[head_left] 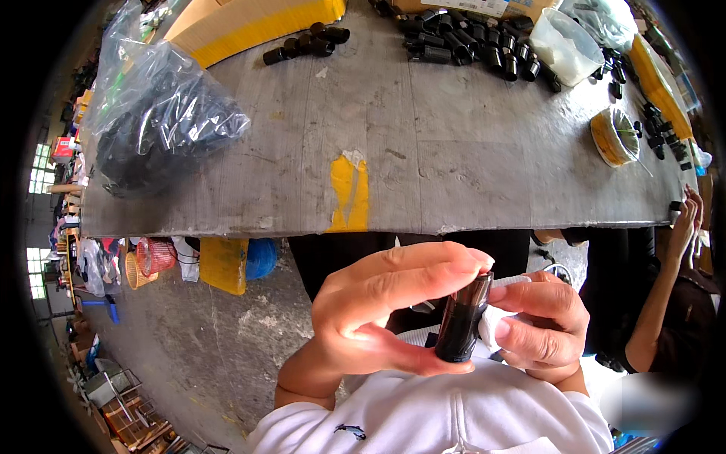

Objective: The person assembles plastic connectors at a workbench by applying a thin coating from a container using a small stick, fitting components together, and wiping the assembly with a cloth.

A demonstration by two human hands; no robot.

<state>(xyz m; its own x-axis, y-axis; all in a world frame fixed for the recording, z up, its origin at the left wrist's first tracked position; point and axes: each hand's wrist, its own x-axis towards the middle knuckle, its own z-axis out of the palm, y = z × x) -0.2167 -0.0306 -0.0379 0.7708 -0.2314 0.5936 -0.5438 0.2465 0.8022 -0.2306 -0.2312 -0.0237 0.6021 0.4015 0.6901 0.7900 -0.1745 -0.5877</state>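
Note:
In front of my white top, a glossy black cylindrical tube is held slightly tilted. My left hand closes on it end to end, fingers at the top and thumb under the base. From the other side, my right hand pinches a crumpled white cloth that touches the side of the tube. Part of the cloth is hidden behind the right fingers. Both hands are just off the near edge of the grey table.
A clear plastic bag of dark items lies on the table's left. Several black tubes and a larger pile lie at the back, near a translucent tub. A tape roll sits at right, near another person's hand.

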